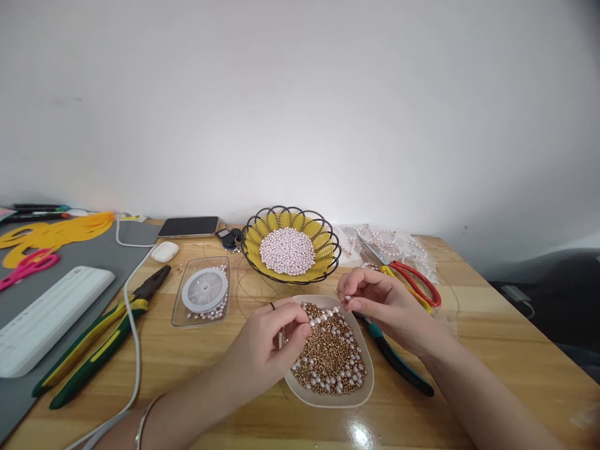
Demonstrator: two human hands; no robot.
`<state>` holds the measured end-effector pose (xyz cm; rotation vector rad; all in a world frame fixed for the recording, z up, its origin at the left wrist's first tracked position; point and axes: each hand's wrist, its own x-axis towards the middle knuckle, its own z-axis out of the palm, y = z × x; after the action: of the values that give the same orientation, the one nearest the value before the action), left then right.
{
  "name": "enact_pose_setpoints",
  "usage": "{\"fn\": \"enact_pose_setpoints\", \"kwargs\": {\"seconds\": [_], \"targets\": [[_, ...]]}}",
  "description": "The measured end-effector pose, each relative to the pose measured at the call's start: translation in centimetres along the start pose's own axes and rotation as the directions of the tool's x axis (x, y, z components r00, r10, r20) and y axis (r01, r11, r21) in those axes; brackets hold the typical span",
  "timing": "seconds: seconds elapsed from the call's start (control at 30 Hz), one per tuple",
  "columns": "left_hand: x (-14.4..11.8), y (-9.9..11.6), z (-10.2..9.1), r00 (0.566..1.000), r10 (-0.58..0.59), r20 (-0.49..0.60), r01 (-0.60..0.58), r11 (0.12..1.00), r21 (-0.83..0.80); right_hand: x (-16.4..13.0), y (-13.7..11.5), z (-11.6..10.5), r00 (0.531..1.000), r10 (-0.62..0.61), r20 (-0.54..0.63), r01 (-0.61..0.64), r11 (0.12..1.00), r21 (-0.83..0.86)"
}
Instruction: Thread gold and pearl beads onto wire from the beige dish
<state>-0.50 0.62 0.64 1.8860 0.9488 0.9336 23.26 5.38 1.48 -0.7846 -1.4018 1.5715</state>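
Head view — right hand (382, 299) pinches bead (347, 299) — power strip (54, 322) marks unreadable.

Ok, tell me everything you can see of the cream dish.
The cream dish is shallow and rounded, smooth like plastic or ceramic. It sits upright on the wooden table, holding small gold beads with larger pearly beads mostly around the edge. Fingers of the left hand overlap its left side in view; contact is unclear.
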Motion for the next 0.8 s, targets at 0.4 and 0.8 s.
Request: {"fn": "enact_pose_setpoints", "kwargs": {"seconds": [0.4, 0.8], "targets": [[0.07, -0.16, 0.08, 1.000, -0.005, -0.001, 0.005, 1.000, -0.009, -0.34, 0.32, -0.17, 0.992, 0.088, 0.093, -0.088, 0.996, -0.012], [0.01, -0.22, 0.07, 1.000, 0.006, -0.002, -0.006, 1.000, -0.017, -0.33, 0.08, 0.09, 0.997, 0.047, 0.054, -0.042, 0.996, -0.082]]}}
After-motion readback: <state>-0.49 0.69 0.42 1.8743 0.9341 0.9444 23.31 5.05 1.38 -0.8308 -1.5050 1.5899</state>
